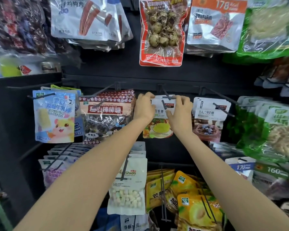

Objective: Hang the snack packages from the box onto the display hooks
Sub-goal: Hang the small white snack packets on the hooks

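- Two bare hands reach up to one snack package (158, 124) at the middle of a black display rack (190, 77)
- left hand (144, 107) grips the package's upper left corner, fingers curled over its top edge
- right hand (179, 110) pinches the upper right part of the same package, fingers curled round the white header
- the package has a white top and a picture of a yellow-green drink and fruit below; it hangs in front of the rack's back panel, its header at a dark display hook (167, 97) whose wires cross the header between the two hands; whether the hook passes through the hole I cannot tell
- just right of it, chocolate candy packs (208, 119) hang on their own hook, close to the right wrist
- just left, lollipop bags (105, 115) with a dark red flowered top hang beside the left hand
- farther left, a blue hamster pack (54, 117) hangs on another hook
- above the hands, a red-edged pouch of eggs (162, 30) hangs in the upper row
- below, between the forearms, a white marshmallow bag (128, 185) and yellow mango packs (182, 189) hang on lower hooks
- green packs (277, 130) crowd the right edge, blurred
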Demonstrator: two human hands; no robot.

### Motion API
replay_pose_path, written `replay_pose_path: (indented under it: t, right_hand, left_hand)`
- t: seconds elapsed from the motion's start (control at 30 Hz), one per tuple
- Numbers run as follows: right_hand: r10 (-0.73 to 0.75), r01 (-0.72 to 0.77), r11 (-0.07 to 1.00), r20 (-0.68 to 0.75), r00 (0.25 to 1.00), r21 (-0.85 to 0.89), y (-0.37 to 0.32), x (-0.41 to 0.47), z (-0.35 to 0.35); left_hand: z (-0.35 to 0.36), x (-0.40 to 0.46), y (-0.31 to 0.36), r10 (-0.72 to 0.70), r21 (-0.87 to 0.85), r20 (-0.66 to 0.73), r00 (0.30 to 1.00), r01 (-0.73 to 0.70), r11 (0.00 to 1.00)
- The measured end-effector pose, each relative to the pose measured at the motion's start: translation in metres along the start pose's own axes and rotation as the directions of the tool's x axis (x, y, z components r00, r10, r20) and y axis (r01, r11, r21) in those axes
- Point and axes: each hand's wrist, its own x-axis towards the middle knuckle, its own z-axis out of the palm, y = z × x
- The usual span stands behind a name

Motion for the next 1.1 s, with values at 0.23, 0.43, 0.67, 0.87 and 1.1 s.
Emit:
replay_pose_path:
  t: [0.23,0.43,0.67,0.87,1.1]
  right_hand:
    - [-0.078,0.011,0.969,0.267,0.961,0.245,-0.028,-0.058,0.015]
    - [-0.29,0.041,0.892,0.502,0.815,0.449,-0.105,-0.102,0.057]
    - [-0.461,-0.049,0.824,0.717,0.523,0.565,-0.243,-0.217,0.144]
    - [-0.505,-0.105,0.839,0.836,0.215,0.534,-0.364,-0.342,0.234]
    - [-0.334,-0.109,0.939,0.941,-0.049,0.327,-0.444,-0.466,0.344]
  left_hand:
    - [-0.028,-0.04,-0.04,0.178,-0.059,-0.025,0.984,-0.18,0.982]
    - [-0.097,-0.107,-0.134,-0.002,0.026,0.082,0.997,0.0,1.0]
    - [-0.206,-0.228,-0.292,-0.468,0.147,-0.051,0.882,0.47,0.87]
    - [-0.288,-0.332,-0.428,-0.789,0.197,-0.144,0.598,0.798,0.569]
    - [-0.337,-0.397,-0.566,-0.954,0.359,0.02,0.298,0.889,0.285]
